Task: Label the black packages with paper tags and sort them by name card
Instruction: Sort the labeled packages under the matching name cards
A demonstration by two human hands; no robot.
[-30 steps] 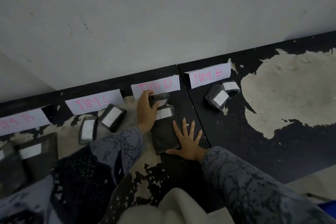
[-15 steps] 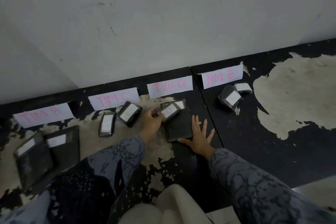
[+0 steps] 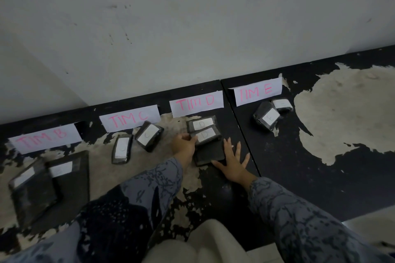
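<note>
the left hand point(image 3: 184, 142) pinches the small black wrapped package with a white "d" tag point(image 3: 205, 135), under the pink-lettered "tim d" paper card point(image 3: 196, 103); the right hand point(image 3: 233, 161) lies flat, fingers spread, beside the larger flat black package point(image 3: 209, 153) — a careless nudge could slide the stack off.

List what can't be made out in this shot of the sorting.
- Head view: tags on the TIM B packages are motion-blurred, unreadable.
- The flat black package shows no tag; two D packages cover its far end.
- Left hand: fingers curl at a D package's edge, tips hidden.
</note>
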